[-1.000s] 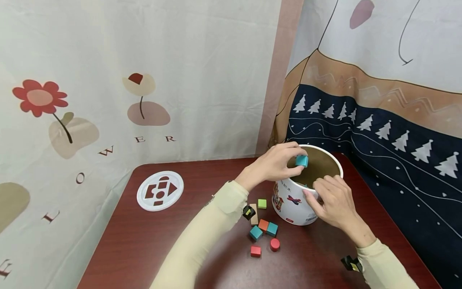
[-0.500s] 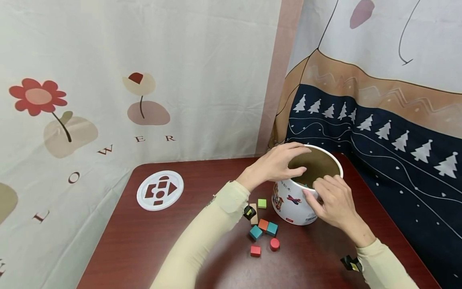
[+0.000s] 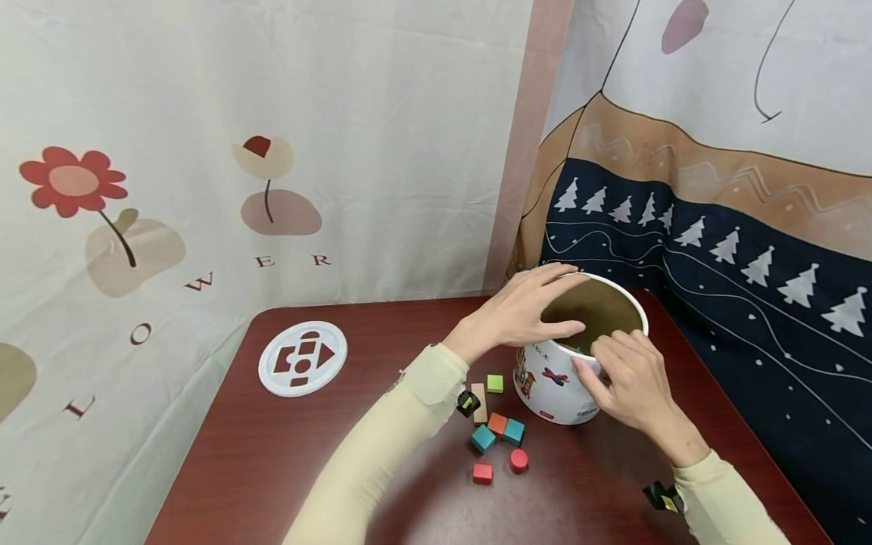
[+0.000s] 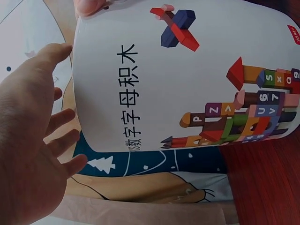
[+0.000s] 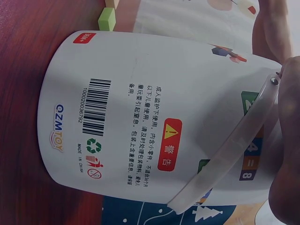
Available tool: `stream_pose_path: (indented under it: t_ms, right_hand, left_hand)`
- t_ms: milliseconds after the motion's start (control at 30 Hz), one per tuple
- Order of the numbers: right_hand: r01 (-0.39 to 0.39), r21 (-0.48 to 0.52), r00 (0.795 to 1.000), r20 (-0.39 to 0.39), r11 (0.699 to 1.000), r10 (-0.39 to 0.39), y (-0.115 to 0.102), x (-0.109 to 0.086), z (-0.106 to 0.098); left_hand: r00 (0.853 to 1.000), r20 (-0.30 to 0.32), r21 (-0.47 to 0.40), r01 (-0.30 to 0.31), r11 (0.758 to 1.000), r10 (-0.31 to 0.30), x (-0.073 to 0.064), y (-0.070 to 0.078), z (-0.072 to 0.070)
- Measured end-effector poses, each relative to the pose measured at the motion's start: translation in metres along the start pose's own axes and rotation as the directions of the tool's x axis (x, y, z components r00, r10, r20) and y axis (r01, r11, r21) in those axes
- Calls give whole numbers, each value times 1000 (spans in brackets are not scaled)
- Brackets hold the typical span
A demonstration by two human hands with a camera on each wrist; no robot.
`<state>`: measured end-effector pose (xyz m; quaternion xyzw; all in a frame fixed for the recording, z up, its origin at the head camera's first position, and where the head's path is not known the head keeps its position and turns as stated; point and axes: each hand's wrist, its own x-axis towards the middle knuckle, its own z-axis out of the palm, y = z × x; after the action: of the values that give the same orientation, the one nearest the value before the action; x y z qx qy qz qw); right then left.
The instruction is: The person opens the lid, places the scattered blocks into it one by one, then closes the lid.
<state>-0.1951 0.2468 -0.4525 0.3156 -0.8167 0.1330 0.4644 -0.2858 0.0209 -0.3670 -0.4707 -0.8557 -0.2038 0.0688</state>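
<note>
A white toy-block bucket [image 3: 555,390] with printed pictures stands upright on the table. Over its far-left rim my left hand [image 3: 521,309] is spread, thumb and fingers apart and nothing between them. In the left wrist view this hand [image 4: 35,122] has its fingers extended beside the rim. My right hand [image 3: 633,378] grips the near-right rim, fingers over the edge and thumb outside. The right wrist view shows the bucket's handle [image 5: 225,154] hanging down its side. Most of the bucket's inside is hidden.
Left of the bucket lie a green block [image 3: 495,384], a tan block [image 3: 480,409], an orange block [image 3: 497,424], teal blocks [image 3: 483,439], a red cylinder [image 3: 518,461] and a red block [image 3: 482,474]. A white lid [image 3: 322,376] with shaped holes lies at the table's far left.
A second ago my left hand pinched a teal block over the bucket's opening. It let go, the block is out of sight, and the fingers have spread. The right hand has stayed put.
</note>
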Motion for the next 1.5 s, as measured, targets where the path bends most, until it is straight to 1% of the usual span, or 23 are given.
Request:
stream_pose_path:
  t_ms: [100,200,367,600,800,1000,1133,1300,1500]
  right_hand:
    - [-1,0,1000,1,1000,1,0,0,0]
    - [-3,2,1000,2,1000,3,0,0,0]
    - [-10,0,1000,15,1000,10,0,-1,0]
    - [-15,1,1000,8,1000,15,-1,-2,0]
    - [-24,6,1000,12,1000,24,-2,-2,0]
    - [-24,6,1000,9,1000,24,-2,-1,-1]
    - [-28,7,999,18,1000,28,-1,-1,-1]
    - [-32,8,999,26,999,32,-1,-1,-1]
    - [-33,11,999,25,999,33,0,0,0]
  left_hand:
    - [1000,12,-9,28,1000,-28,-3,-2,0]
    - [999,8,-7,38,999,-38,-7,-3,1]
    - [999,-14,-12,42,999,-42,-21,-7,-1]
    - [997,-62,-26,51,998,-52,-52,-15,-7]
    - [993,-99,-2,70,998,-69,-87,-26,-6]
    - [991,-106,2,87,996,-86,-125,-36,5]
    - [991,-91,-11,101,995,-102,-146,-41,15]
    - [991,-54,-12,125,992,-126,-166,-42,29]
    - [993,3,10,122,992,-122,-187,-35,46]
